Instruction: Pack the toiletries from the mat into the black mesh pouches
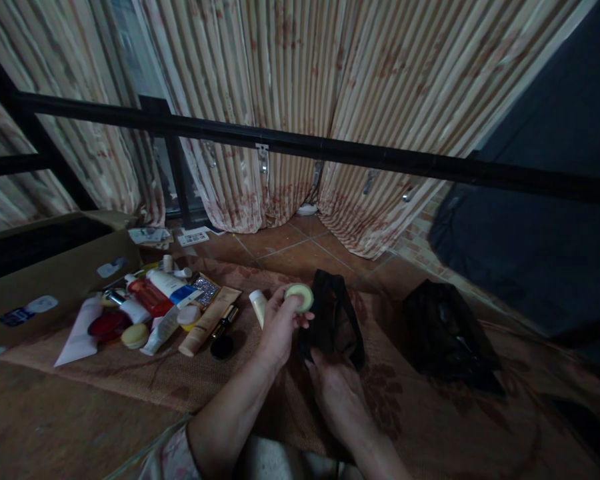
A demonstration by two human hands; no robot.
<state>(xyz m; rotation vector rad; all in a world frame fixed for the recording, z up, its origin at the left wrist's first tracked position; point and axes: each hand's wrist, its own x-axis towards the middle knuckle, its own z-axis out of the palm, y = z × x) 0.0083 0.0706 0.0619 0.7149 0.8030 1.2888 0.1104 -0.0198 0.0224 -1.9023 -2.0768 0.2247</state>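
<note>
In my left hand [279, 327] is a small round container with a pale green face [299, 297], pinched between the thumb and fingers. It is held up beside the left edge of an open black pouch [336, 320]. My right hand [334, 387] grips the pouch's near edge; some of its fingers are hidden by the pouch and the hand itself. Just behind my left hand lies a white-capped cream tube [258, 307]. Farther left, a black round compact [222, 347] rests by a tan tube [210, 321].
A heap of cosmetics, with a red bottle [153, 298] and a pink tube [83, 330], lies at left before a cardboard box [55, 273]. A second black bag [445, 330] stands at right. A dark metal rail [300, 141] crosses before the curtains [290, 73].
</note>
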